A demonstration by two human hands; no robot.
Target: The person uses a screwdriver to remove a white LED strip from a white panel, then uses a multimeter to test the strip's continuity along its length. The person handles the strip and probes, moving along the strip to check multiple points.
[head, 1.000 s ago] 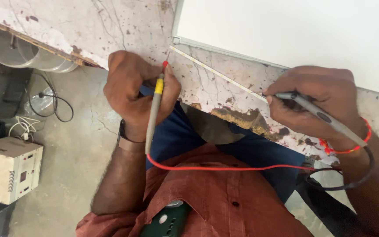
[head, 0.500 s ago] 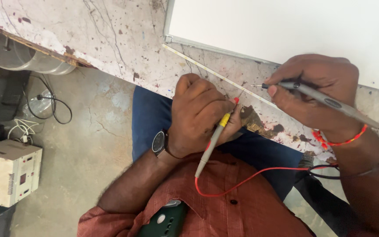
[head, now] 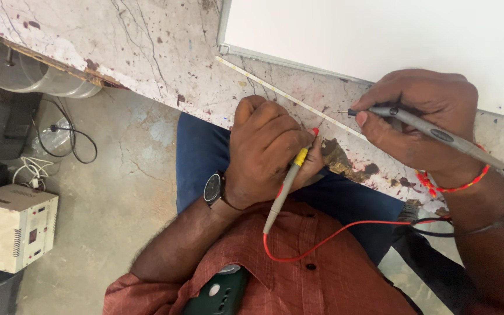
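White LED strip (head: 290, 96) runs along the stained tabletop (head: 147, 52). Left hand (head: 269, 151) fingers clamp the red probe (head: 287, 184) at six o'clock; right hand (head: 421, 119) grips the black probe (head: 415, 123) at three. A slipped tip might bridge neighbouring pads.

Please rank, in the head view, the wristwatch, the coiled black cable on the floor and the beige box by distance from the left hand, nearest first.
From the left hand:
1. Wristwatch, on that hand's own wrist.
2. Coiled black cable, on the floor at the picture's left.
3. Beige box, at the far left edge, low down.

Two grey probes (head: 287, 186) (head: 433, 131) (tips on strip (head: 290, 96))
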